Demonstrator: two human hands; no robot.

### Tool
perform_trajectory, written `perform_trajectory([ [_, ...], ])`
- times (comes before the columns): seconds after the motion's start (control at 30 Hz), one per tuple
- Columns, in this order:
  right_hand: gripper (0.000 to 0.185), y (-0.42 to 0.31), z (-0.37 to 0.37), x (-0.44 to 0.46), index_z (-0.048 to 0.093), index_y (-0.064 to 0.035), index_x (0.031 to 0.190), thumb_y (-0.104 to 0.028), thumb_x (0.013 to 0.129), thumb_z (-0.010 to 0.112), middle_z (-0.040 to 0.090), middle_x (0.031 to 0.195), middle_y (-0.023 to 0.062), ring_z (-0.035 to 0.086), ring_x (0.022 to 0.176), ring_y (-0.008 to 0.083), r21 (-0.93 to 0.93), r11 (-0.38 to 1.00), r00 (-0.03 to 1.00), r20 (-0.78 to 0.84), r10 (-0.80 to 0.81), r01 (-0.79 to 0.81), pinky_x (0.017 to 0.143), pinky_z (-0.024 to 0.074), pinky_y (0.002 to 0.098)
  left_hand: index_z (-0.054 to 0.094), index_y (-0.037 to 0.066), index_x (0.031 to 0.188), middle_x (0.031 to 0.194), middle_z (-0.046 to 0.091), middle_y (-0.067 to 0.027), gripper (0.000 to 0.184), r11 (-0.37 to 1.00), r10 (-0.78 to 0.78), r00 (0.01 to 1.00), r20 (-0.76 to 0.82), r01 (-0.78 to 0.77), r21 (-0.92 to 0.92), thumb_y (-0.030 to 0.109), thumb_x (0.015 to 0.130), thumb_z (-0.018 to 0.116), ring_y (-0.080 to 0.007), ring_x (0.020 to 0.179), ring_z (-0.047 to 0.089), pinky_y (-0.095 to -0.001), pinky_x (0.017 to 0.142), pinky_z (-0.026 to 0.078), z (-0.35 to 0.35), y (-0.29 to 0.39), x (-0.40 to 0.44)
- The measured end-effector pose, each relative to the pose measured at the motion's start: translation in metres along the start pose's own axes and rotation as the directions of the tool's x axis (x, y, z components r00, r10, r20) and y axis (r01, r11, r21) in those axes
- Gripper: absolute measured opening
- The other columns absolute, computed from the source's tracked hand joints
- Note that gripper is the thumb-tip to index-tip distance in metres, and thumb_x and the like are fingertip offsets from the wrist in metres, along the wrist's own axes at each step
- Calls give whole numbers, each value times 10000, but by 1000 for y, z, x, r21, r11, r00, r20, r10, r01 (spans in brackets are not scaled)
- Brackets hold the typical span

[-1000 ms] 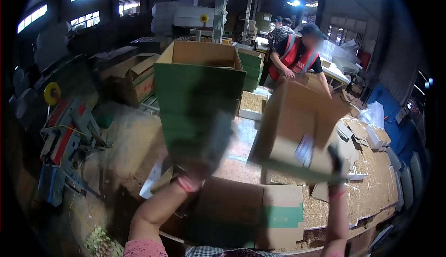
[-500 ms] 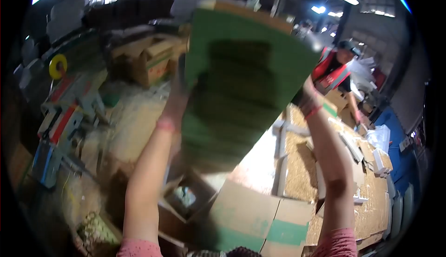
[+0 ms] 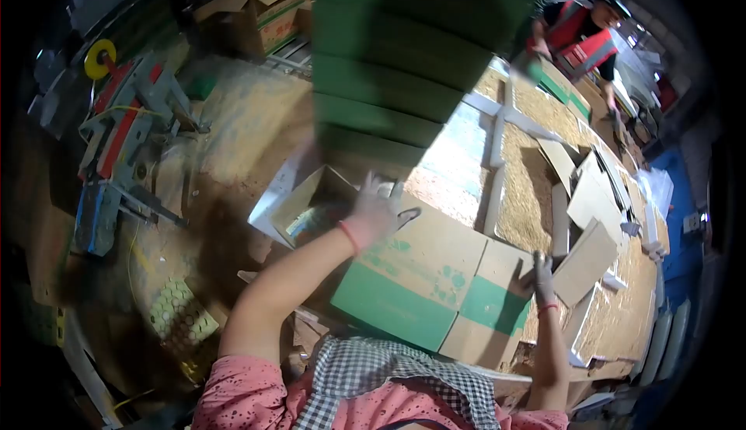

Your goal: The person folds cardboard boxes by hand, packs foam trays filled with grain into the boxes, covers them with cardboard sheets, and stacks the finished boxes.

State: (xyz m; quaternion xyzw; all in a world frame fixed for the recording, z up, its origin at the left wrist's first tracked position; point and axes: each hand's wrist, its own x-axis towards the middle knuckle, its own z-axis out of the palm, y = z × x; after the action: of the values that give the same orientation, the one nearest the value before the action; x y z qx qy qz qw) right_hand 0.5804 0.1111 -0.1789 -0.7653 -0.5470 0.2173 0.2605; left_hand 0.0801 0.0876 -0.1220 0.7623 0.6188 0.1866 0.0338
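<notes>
A folded cardboard box [image 3: 435, 255] with green bands lies flat on the table in front of me. My left hand [image 3: 375, 211], in a pale glove, is over its upper left edge with fingers stretched and apart. By that hand's tip is a small dark shape I cannot make out. At the box's right edge is my gloved right hand [image 3: 542, 281], thumb and fingers apart; whether it touches the edge is unclear. Above hangs or stands a large green ridged panel [image 3: 365, 64], bearing a dark shadow. An open carton [image 3: 330, 185] sits left of the flat box.
A grey and red machine [image 3: 116, 158] with a yellow wheel stands at left. White dividers [image 3: 495, 146] separate wood-coloured sections on the right, with loose cardboard pieces [image 3: 590, 204] on them. A person [image 3: 579, 41] in a red vest works at the far right. An egg-tray-like item [image 3: 183, 309] lies lower left.
Both my arms were raised beside the green panel; they have come down to the flat cardboard box. My view has tilted downward. The person in the vest has straightened up.
</notes>
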Motion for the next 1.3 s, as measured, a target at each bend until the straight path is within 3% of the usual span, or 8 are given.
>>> perform_trajectory([
  [0.17,761,-17,-9,-43,227,100,1442,-301,894,571,326,1468,278,321,1377,342,253,963,989,84,-119,94,1125,263,348,241,-89,1438,1306,490,-337,846,984,-136,883,450,68,165,545,908,426,-404,1263,465,-548,1132,104,-11,59,-8],
  [0.43,604,-157,-153,-90,447,19,1373,19,774,377,521,1300,110,487,1117,163,468,618,761,-527,-378,632,980,357,249,133,32,1514,1578,130,-142,940,660,-245,862,-443,-187,-728,70,782,721,-263,1435,171,-397,1165,174,-99,112,-50],
  [0.57,630,-150,-137,-95,490,25,1313,101,711,319,580,1193,112,544,1041,182,531,467,707,-531,-468,707,973,410,259,198,93,1510,1529,206,-209,977,969,245,723,-646,-160,189,399,767,754,-454,1396,190,-482,1123,256,-178,160,-60],
  [0.63,601,-145,-143,-100,485,28,1306,73,709,436,558,1222,151,522,1129,288,176,621,628,-426,-652,764,1031,398,386,295,79,1472,1424,388,-217,921,820,395,896,203,-443,363,518,772,700,-416,1306,371,-477,1046,364,-201,186,-46],
  [0.7,641,-177,-165,-140,462,-7,1334,-38,703,572,484,1315,196,433,1232,396,-616,532,536,-202,-820,581,1081,310,545,369,63,1425,1279,531,-213,823,924,364,911,192,-379,45,527,808,654,-370,1124,546,-443,959,438,-199,180,-42],
  [1.1,103,-137,-172,-141,597,-101,688,-181,736,554,599,756,58,568,880,282,490,199,334,-205,-920,849,1076,305,521,375,-64,1348,1144,569,-281,584,977,-113,923,368,170,-125,170,868,611,-410,1069,562,-448,891,464,-226,173,14],
  [1.23,175,-161,-87,-126,615,-124,834,-287,781,647,594,855,86,562,957,294,-42,218,216,412,-885,975,1025,395,489,313,-42,1421,1417,378,-258,666,878,434,816,-382,-477,-21,146,851,601,-407,1248,455,-424,1056,370,-160,219,3],
  [1.3,233,-164,-71,-98,613,-135,931,-313,791,667,573,1031,80,543,1033,286,-307,-21,5,83,-997,952,1005,400,502,408,22,1401,1418,389,-226,654,418,816,471,-336,-881,-222,202,814,634,-417,1271,414,-521,1087,297,-148,252,-6],
])
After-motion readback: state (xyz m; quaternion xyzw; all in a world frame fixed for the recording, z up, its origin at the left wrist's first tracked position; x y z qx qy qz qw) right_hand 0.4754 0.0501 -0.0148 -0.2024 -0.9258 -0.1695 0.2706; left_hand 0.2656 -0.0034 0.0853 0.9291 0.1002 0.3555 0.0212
